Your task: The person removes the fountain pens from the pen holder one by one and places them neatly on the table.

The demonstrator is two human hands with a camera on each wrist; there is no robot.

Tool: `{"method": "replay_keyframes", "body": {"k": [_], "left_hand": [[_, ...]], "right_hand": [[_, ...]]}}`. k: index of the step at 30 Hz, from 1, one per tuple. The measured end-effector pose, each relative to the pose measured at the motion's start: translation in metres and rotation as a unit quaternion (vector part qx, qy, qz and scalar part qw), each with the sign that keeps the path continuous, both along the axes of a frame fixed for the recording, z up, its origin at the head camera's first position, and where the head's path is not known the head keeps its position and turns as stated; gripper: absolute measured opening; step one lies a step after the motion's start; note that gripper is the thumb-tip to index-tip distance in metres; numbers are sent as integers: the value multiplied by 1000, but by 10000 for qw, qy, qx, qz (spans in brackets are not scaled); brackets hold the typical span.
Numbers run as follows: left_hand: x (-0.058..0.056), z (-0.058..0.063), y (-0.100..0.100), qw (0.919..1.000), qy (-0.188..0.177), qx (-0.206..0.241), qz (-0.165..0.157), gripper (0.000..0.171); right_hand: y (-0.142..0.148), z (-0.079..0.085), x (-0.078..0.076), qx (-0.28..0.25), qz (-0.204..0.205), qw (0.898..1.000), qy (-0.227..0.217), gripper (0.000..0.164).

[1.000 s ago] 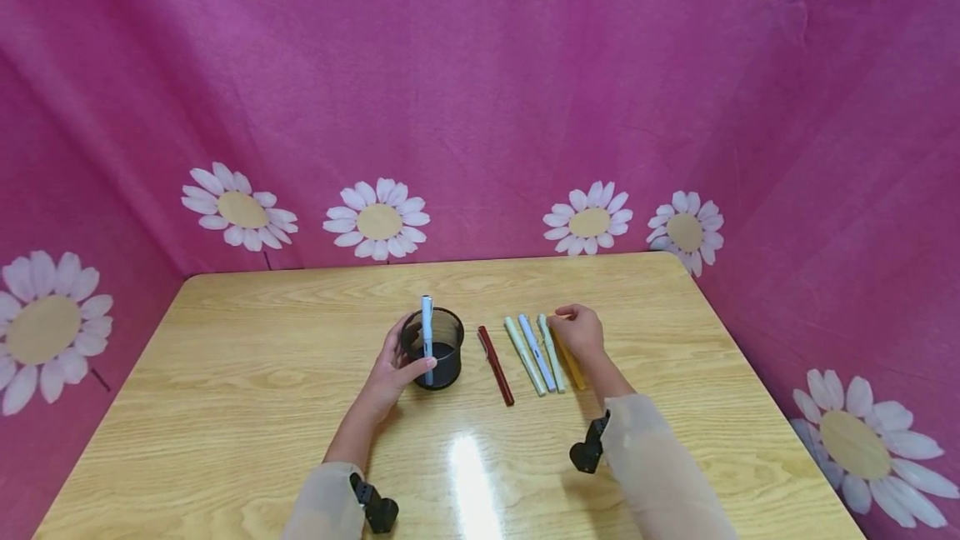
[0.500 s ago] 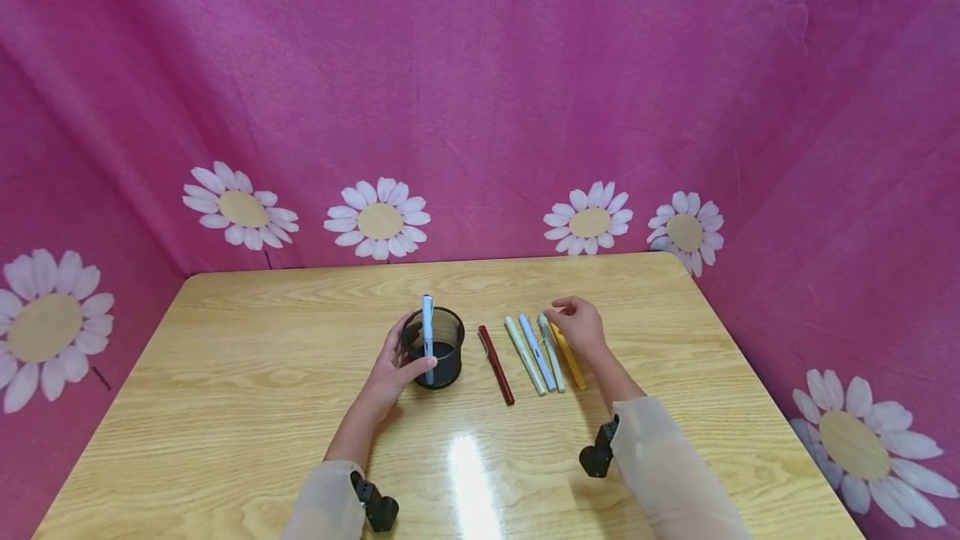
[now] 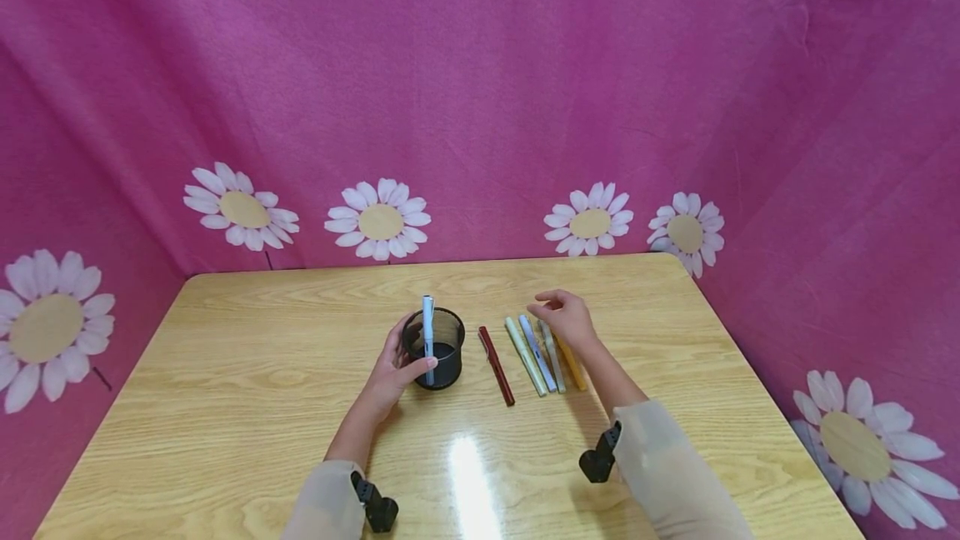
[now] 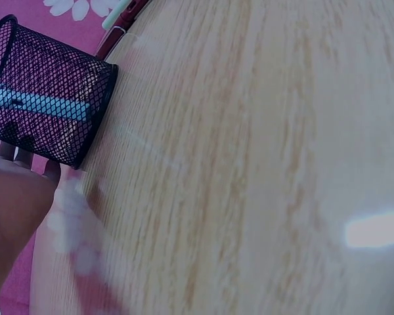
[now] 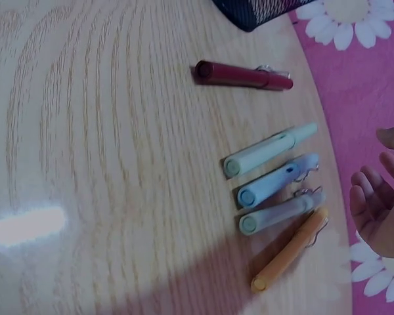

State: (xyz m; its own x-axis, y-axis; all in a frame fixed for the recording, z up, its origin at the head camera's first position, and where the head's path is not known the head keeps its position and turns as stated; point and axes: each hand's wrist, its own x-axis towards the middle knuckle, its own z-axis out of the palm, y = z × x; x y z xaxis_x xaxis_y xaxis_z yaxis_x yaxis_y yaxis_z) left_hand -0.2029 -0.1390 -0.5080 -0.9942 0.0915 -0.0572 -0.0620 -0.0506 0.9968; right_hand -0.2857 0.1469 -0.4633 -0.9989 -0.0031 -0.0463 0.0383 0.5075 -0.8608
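My left hand (image 3: 392,373) grips the black mesh pen cup (image 4: 46,92) from its left side, thumb across the front. One light blue pen (image 3: 428,327) stands upright inside the cup. To the right of it, a dark red pen (image 3: 497,366) lies apart from a row of a pale green pen (image 5: 269,151), a blue pen (image 5: 276,182), a grey-green pen (image 5: 279,213) and an orange-yellow pen (image 5: 290,251). Over the far ends of the last two hovers my right hand (image 3: 567,321), fingers loosely bent, nothing held.
The wooden table (image 3: 262,373) ends at a pink flowered cloth (image 3: 480,107) behind and at both sides. A bright light reflection lies on the near part of the tabletop.
The right hand has lifted from the orange-yellow pen's far end and shifted slightly left and farther away. The left hand and the cup stay put.
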Motion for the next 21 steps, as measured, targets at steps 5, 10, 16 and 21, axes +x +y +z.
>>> {"method": "replay_keyframes", "body": {"k": [5,10,16,21], "left_hand": [[0,0,-1,10000,-8,-34,9,78],[0,2,-1,10000,-35,-19,-30,79],[0,2,-1,9999,-46,115,-78,79],[0,2,-1,9999,-46,93,-87,78]], "right_hand": [[-10,8,2,54,199,9998,73,37],[-20,17,4,-113,362,9992,143,33],[-29,24,5,-257,632,9974,223,35],[-36,29,8,-158,765,9966,250,34]]}}
